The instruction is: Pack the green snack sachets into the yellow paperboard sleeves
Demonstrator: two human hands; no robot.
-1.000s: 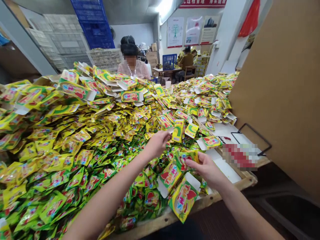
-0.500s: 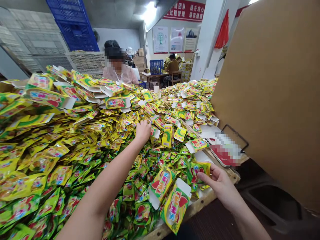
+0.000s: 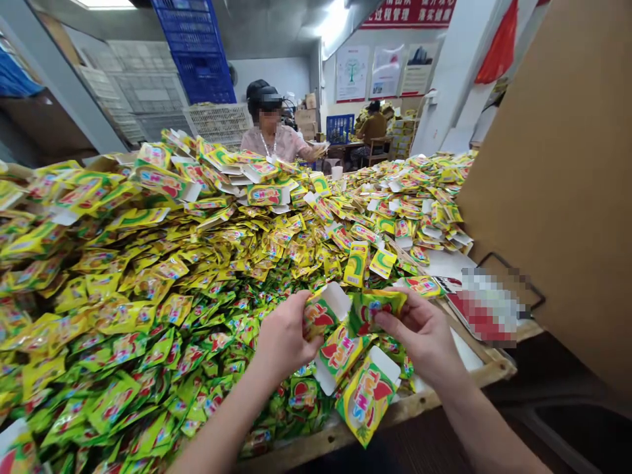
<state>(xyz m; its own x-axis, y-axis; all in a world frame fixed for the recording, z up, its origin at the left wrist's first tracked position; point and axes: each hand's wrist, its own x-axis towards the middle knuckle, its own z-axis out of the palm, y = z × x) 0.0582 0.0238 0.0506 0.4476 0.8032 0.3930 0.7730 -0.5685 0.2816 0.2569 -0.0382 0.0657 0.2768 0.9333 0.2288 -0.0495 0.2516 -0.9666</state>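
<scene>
My left hand [image 3: 289, 332] is closed around a small printed carton [image 3: 323, 311], its white open flap pointing right. Facing it, my right hand [image 3: 422, 329] pinches green and yellow candy packets [image 3: 372, 309] between thumb and fingers. The packets are close to the carton's open end; whether they touch cannot be made out. Below the hands, a carton [image 3: 340, 355] and another carton with a white flap [image 3: 369, 398] lie at the table's front edge. Loose green packets [image 3: 197, 349] spread to the left of my left hand.
Yellow packets [image 3: 162, 270] and flat cartons [image 3: 168, 181] are heaped across the table. On the right stands a big brown cardboard sheet [image 3: 548, 197], with a red and white printed item [image 3: 484, 309] before it. A co-worker [image 3: 276, 138] sits across the heap.
My left hand has come back from the heap towards my right hand, now with a carton in it. My right hand still holds the packets. The camera view has turned left.
</scene>
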